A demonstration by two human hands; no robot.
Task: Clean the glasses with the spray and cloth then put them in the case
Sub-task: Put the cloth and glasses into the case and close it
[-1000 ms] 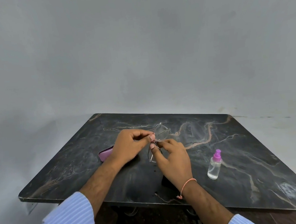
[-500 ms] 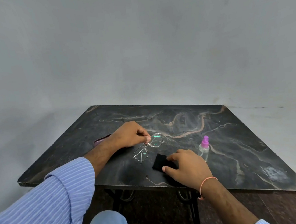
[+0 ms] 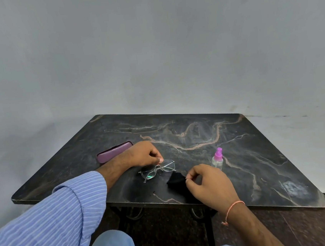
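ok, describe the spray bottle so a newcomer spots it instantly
On the dark marble table, look just beyond the right hand. The spray bottle stands upright there: small, clear, and the only thing with a bright pink-purple nozzle.

right hand (image 3: 208,182) now pinching cloth (image 3: 175,180), lifting it

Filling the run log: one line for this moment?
left hand: pinching glasses on table | right hand: pinching cloth | spray: upright | case: closed
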